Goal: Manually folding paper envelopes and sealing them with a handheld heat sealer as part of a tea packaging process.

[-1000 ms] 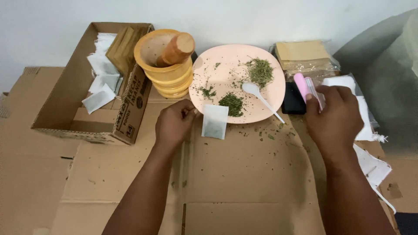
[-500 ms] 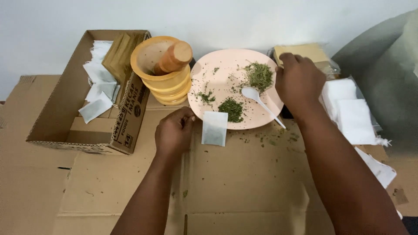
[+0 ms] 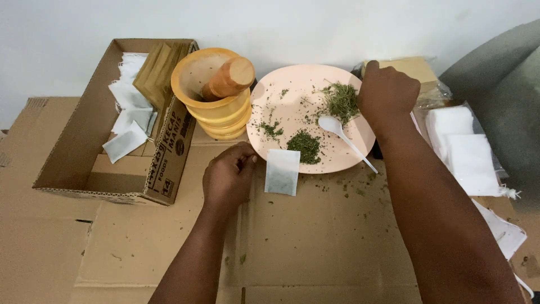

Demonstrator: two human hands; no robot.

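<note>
Sachet lies flat on cardboard, touching pink plate rim; left hand curled beside it, grip unclear. Right hand closed over dried herbs. Filling step; next needs sachet mouth opened.

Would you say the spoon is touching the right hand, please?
Apart. The head view shows bare pink plate and scattered herbs between the white spoon and the right hand, which sits over the plate's far right edge.
</note>
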